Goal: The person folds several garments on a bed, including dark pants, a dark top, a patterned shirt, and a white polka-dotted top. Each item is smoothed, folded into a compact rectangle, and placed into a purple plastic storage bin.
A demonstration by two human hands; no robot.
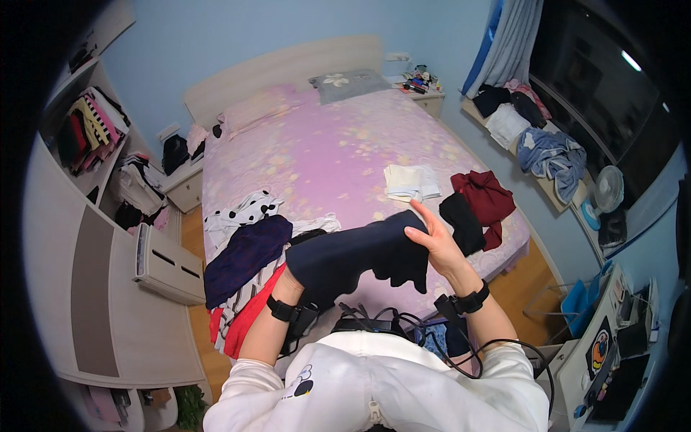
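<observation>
A dark navy garment (361,251) is stretched between my two hands above the near part of the bed. My right hand (437,245) grips its right end, thumb on top and index finger extended. Only the wrist end of my left hand (291,281) shows; the cloth covers its fingers at the garment's left end. Folded white garments (410,181) lie beyond my right hand. Beside them are a black piece of clothing (463,222) and a crumpled dark red garment (483,197). To the left, a purple-navy garment (251,259) rests on a loose clothes pile.
The bed (340,140) has a pink floral sheet and a grey pillow (351,85). Clothes fill the open wardrobe shelves (92,129) on the left. More clothing and a fan (609,188) stand along the window ledge. Black cables (480,345) run across my waist and right arm.
</observation>
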